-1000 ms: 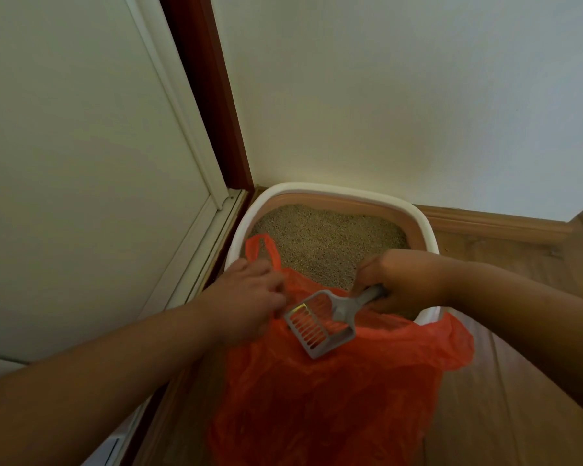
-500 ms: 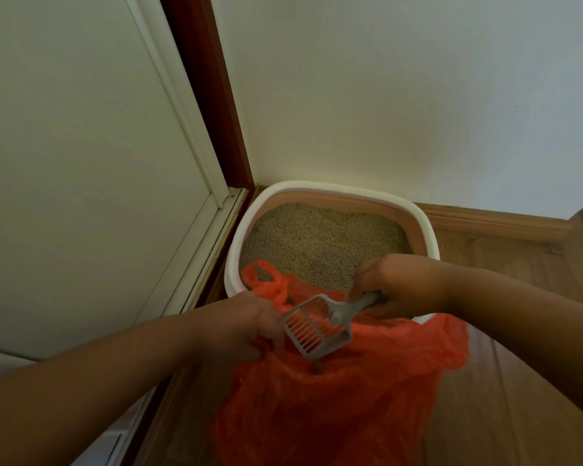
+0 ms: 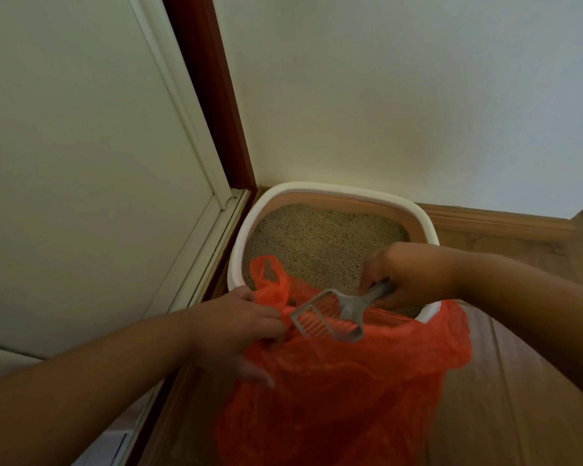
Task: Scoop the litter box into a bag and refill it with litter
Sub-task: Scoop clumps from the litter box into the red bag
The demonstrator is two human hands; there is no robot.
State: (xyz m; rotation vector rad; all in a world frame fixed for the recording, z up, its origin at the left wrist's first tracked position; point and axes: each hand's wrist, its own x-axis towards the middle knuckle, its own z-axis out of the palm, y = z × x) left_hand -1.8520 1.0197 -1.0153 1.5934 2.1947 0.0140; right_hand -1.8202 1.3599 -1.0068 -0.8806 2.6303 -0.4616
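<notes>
Litter box (image 3: 330,191), sitting in the floor corner against the wall, is holding tan litter (image 3: 320,243). Left hand (image 3: 236,326) is pinching the orange plastic bag (image 3: 344,381) rim; since a second ago it has been pulling that rim lower and nearer, widening the mouth. Right hand (image 3: 408,274) is gripping the grey slotted scoop (image 3: 330,317) handle, holding its head over the opening. Emptying the scoop looks nearly done; refilling is not yet started.

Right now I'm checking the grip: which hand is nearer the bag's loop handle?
Left. The left hand grips the bag just below the loop handle; the right hand holds the scoop across the box.
</notes>
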